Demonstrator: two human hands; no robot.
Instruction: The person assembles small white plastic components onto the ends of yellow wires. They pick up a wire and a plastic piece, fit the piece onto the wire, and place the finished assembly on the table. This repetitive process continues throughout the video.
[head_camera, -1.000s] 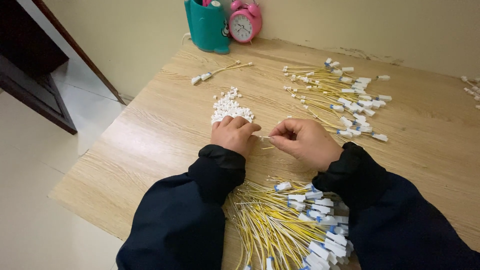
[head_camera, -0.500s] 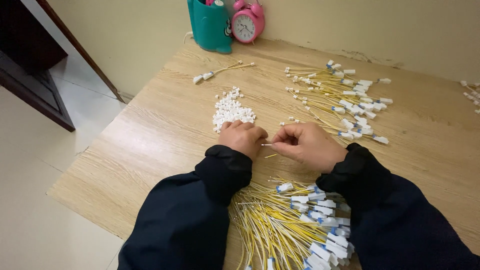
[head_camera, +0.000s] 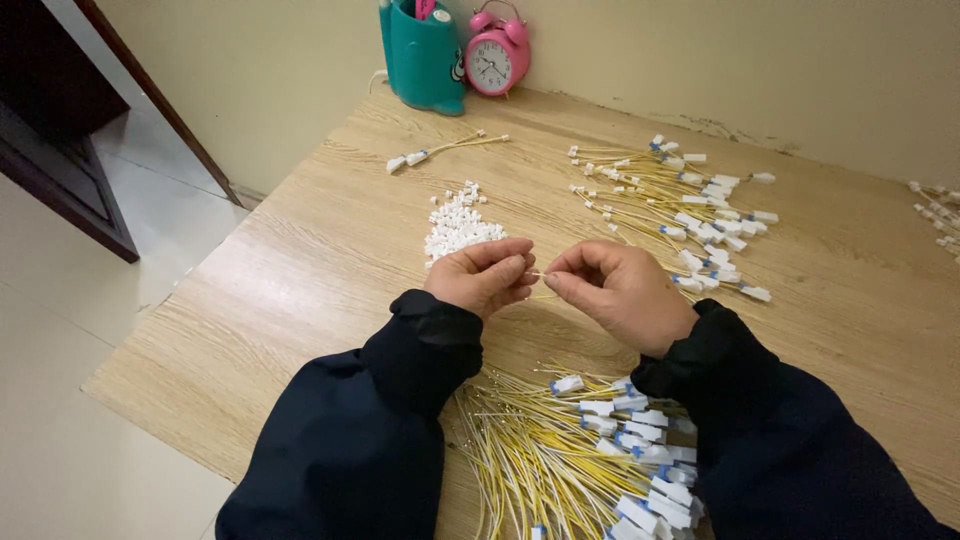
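My left hand (head_camera: 482, 276) and my right hand (head_camera: 618, 292) meet fingertip to fingertip above the wooden table (head_camera: 300, 290). Between them I pinch one thin yellow wire (head_camera: 541, 275), of which only a short tip shows. The left fingers are curled shut, apparently on a small white cap that I cannot make out. Just beyond the left hand lies a heap of small white connector caps (head_camera: 458, 226). A bundle of yellow wires with white and blue tags (head_camera: 580, 455) lies under my forearms near the table's front edge.
A second spread of yellow wires with white ends (head_camera: 690, 215) lies beyond my right hand. Two loose wires (head_camera: 440, 151) lie farther back, near a teal pen holder (head_camera: 424, 55) and a pink alarm clock (head_camera: 496, 60) by the wall. The table's left edge drops to a pale floor.
Both hands stay joined over the same spot, with only small finger shifts on the wire. The view has tilted slightly, so the hands sit a little lower.
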